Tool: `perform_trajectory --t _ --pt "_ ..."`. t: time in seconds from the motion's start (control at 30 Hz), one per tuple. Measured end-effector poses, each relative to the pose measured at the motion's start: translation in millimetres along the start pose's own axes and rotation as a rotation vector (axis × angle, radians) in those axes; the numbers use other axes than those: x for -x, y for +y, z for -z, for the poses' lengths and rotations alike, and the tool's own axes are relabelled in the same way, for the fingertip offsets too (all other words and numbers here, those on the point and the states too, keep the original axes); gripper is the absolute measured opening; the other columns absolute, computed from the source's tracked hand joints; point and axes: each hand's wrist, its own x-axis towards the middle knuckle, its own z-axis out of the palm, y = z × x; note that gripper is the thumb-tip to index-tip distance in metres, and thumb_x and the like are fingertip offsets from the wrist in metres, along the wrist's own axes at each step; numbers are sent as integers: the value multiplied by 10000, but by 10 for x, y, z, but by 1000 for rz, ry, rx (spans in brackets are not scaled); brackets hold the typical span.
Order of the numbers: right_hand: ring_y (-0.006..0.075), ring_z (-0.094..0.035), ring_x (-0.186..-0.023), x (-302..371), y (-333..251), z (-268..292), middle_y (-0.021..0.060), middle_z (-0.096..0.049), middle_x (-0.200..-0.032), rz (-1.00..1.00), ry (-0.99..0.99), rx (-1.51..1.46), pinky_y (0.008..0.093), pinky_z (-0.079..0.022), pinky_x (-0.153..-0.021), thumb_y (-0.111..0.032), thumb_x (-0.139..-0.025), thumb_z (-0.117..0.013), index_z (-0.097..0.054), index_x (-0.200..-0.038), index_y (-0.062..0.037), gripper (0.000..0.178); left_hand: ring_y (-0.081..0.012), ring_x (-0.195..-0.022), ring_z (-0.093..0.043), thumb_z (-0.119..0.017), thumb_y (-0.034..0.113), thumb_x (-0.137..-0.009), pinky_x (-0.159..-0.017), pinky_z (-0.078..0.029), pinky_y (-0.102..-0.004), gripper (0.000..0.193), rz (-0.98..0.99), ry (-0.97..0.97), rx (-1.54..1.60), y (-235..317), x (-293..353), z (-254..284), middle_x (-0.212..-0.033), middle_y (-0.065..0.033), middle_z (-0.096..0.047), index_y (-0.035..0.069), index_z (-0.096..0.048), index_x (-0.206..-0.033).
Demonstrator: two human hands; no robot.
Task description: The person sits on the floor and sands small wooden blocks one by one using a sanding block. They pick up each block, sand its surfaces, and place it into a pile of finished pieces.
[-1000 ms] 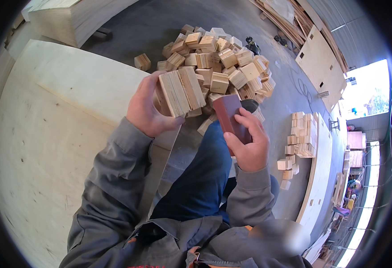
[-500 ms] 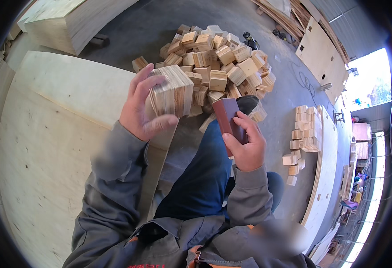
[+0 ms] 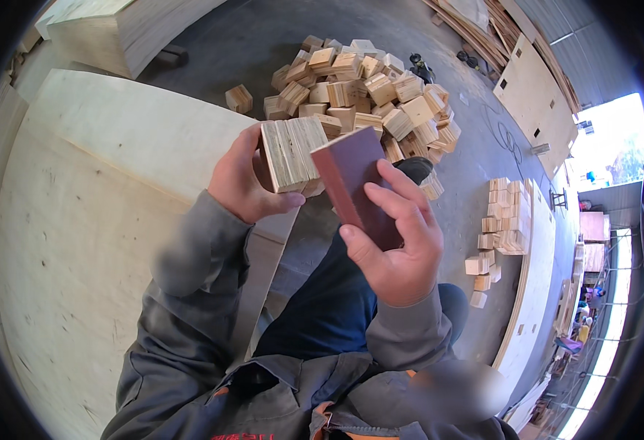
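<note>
My left hand point(image 3: 245, 180) grips a plywood block point(image 3: 292, 154) with striped layered edges, the thumb beneath it and the fingers mostly hidden behind its left side. In my right hand point(image 3: 399, 238) is a reddish-brown sanding block point(image 3: 358, 183), pinched between the thumb on its lower edge and the fingers on its right edge. The sanding block is tilted, its upper left end right beside the plywood block; whether the two touch I cannot tell. Both are held up in front of me, above my knee and the corner of the plywood table.
A large heap of wooden blocks point(image 3: 410, 110) lies on the concrete floor ahead. A pale plywood tabletop point(image 3: 102, 220) fills the left. Stacked blocks point(image 3: 509, 216) stand at the right beside a long plywood sheet point(image 3: 531, 271). A plywood box point(image 3: 124, 37) stands far left.
My left hand has turned the plywood block and closed more firmly around it. My right hand has lifted the sanding block up and left, close to the plywood block.
</note>
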Motion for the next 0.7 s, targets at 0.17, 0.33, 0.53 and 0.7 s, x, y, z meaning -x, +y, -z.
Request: perform_trajectory --t 0.17,0.33,0.53,0.7 --pt "381 -659 -1222 -155 -132 -180 159 -668 -1455 176 -103 140 473 -557 -1037 -104 -733 -909 -744 -1248 -78 542 -235 -1267 -680 -982 66 -660 -1094 -545 -375 1009 -17 20 -206 50 27 5 -1374 -165 -658 -33 -443 -1507" --pt "383 -673 -1198 -275 -52 -407 159 -680 -1421 200 -128 154 482 -560 -1032 -118 -742 -896 -751 -1211 -79 492 -259 -1229 -689 -982 113 -636 -1085 -536 -370 979 44 37 -237 -17 63 66 -1313 -153 -671 -17 -484 -1469" --pt "389 -680 -1261 -1016 383 -660 194 -705 -1389 115 -73 201 480 -553 -1064 -231 -831 -836 -760 -1216 -58 429 -228 -1264 -653 -970 91 -650 -1105 -514 -368 1007 9 20 -284 51 2 34 -1343 -126 -646 5 -452 -1509" --pt "399 -677 -1270 -890 384 -631 205 -706 -1395 182 -55 266 495 -549 -1069 -213 -835 -836 -765 -1226 -44 432 -197 -1248 -654 -960 68 -666 -1097 -518 -360 1002 1 6 -310 54 15 41 -1361 -113 -634 9 -437 -1518"
